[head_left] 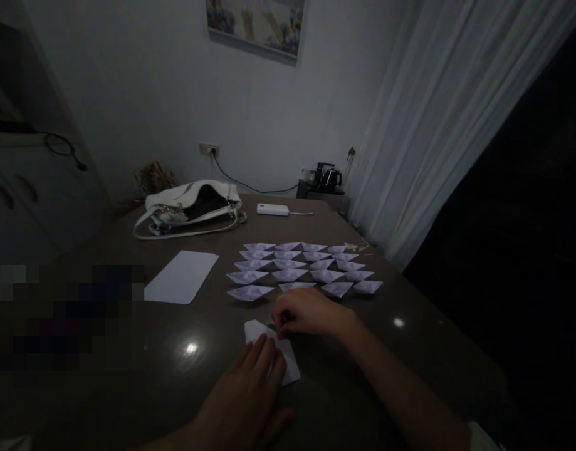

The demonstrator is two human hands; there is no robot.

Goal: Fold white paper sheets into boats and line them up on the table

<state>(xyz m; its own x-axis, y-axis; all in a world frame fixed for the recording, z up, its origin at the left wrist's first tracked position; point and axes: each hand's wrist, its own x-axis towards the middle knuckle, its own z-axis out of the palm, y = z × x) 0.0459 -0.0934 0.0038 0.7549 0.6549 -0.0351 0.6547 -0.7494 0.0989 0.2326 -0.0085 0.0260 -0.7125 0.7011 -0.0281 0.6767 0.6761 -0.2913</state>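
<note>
A white sheet of paper [254, 330], partly folded, lies on the dark table [128, 369] in front of me. My left hand [245, 394] rests flat on its near part, fingers stretched out. My right hand [306, 312] is curled over the sheet's far edge, fingertips pinched on the paper. Just beyond my hands lie several folded pale paper boats [306, 268] set out in rows.
A flat white sheet [182, 277] lies to the left of the boats. A white handbag [188, 207] and a small white device with a cable [272, 209] sit at the far side. A curtain [438, 138] hangs at right. A blurred patch covers the left.
</note>
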